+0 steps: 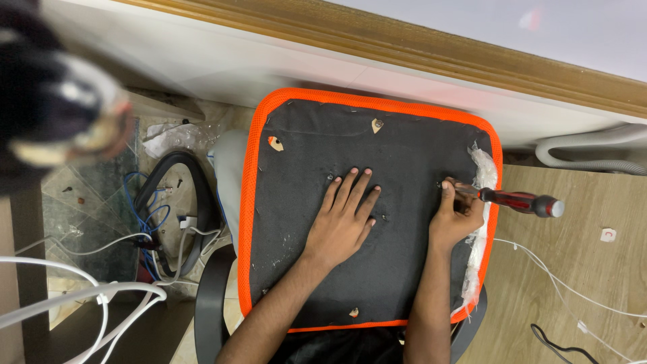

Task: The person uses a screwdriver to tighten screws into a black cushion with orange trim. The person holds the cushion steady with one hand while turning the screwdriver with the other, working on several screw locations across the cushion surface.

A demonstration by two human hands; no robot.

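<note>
Here, a screwdriver [515, 200] is clamped in the right hand [457, 217] at the upturned seat cushion [397, 145], pressed by the flat, open left hand [344, 219]; cables [101, 296] are strewn alongside.

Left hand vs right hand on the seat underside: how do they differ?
The left hand lies flat, fingers spread, palm down near the middle of the black seat underside; the right hand is curled by the right edge. The left hand holds nothing; the right hand grips a red-and-black-handled screwdriver, its tip end against the fabric. Both are bare and rest on the same orange-trimmed panel.
</note>
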